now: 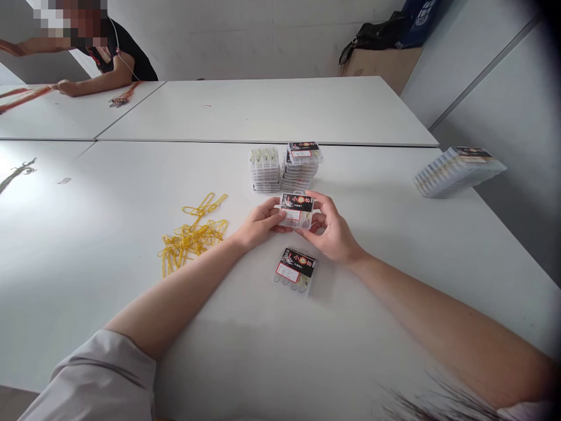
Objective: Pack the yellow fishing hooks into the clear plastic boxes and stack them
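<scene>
Between my two hands is a small clear plastic fishing hook box (296, 209) with a black and white label. My left hand (263, 222) grips its left side, thumb on the front. My right hand (331, 228) holds its right side, fingers at the top and bottom corners. Just below, a second hook box (295, 271) lies flat on the table, label up, with hooks showing through the clear part. Beyond my hands stand two stacks of such boxes, a left stack (265, 171) and a right stack (301, 166) with a labelled box on top.
A tangled heap of yellow rubber bands (193, 240) lies left of my hands. A leaning stack of boxes (458, 172) stands at the table's right edge. Across the table, a person (118, 64) handles reddish strands (30, 96). A black bag (379, 32) rests on a carton (381, 64).
</scene>
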`<state>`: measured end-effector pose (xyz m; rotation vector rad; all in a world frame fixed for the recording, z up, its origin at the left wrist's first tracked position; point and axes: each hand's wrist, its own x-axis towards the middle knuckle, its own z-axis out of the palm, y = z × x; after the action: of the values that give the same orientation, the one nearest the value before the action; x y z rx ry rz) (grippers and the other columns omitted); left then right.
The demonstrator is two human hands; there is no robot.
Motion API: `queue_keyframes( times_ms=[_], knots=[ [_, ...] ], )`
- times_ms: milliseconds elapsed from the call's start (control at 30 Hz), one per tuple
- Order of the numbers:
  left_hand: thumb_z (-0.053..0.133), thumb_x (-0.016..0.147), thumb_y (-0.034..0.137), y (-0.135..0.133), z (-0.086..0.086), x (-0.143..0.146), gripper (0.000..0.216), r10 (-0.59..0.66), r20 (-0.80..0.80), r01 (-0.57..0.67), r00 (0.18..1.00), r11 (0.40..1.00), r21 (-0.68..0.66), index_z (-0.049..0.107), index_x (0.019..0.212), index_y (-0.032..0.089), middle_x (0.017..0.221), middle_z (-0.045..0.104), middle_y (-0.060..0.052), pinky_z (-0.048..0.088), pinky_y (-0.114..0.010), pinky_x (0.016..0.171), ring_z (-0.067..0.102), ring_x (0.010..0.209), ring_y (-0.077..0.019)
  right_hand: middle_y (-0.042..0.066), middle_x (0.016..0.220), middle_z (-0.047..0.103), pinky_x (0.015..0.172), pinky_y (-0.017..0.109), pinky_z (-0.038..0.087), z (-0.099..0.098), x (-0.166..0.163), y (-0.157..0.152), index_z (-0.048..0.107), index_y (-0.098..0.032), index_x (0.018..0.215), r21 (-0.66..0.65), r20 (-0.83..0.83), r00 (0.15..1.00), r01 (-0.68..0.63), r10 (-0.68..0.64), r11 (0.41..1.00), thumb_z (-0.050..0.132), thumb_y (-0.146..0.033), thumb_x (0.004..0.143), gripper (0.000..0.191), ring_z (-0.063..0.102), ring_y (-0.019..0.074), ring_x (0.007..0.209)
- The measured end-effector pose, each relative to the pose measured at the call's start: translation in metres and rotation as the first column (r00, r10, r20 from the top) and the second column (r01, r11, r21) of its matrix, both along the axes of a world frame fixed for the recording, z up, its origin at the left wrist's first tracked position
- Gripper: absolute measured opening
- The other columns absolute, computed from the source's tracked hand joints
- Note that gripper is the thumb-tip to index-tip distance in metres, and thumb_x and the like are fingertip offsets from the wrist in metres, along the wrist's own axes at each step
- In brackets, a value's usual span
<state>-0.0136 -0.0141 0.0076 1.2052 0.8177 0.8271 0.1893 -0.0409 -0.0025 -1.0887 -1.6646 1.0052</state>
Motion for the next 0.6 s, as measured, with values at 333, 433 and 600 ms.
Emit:
queue_keyframes(
  times_ms=[333,433,600],
  knots=[
    [0.076,0.081,0.047,0.0012,-0.0012,-0.0001,0.048,-0.01,0.031,0.01,0.999,1.0,-0.012,0.059,0.115,0.016,0.103,0.074,-0.008,0.053,-0.029,0.077,0.07,0.087,-0.0174,0.01,0.123,0.064,0.069,0.038,0.059,0.002,-0.0001,-0.0019,0.039,-0.031,0.144,0.02,0.006,1.0,-0.007,0.007,1.0,0.075,-0.046,0.081,0.074,0.071,0.0205,0.079],
    [0.075,0.082,0.046,0.0011,-0.0013,-0.0003,0.044,-0.02,0.027,0.02,0.999,1.0,0.003,0.059,0.112,0.017,0.101,0.074,-0.008,0.053,-0.029,0.078,0.07,0.088,-0.0176,0.011,0.124,0.064,0.07,0.039,0.06,0.0004,0.0001,-0.0016,0.037,-0.032,0.146,0.028,0.01,1.0,-0.008,0.008,1.0,0.074,-0.047,0.083,0.075,0.071,0.0211,0.081],
    [0.075,0.082,0.046,0.0008,-0.0011,0.0001,0.044,-0.02,0.024,0.02,1.0,1.0,0.008,0.057,0.11,0.017,0.1,0.074,-0.007,0.053,-0.028,0.076,0.069,0.085,-0.016,0.011,0.126,0.064,0.07,0.038,0.06,-0.0022,0.0003,-0.0009,0.036,-0.032,0.148,0.033,0.009,1.0,-0.005,0.005,0.999,0.073,-0.048,0.083,0.077,0.071,0.0207,0.082]
  ],
)
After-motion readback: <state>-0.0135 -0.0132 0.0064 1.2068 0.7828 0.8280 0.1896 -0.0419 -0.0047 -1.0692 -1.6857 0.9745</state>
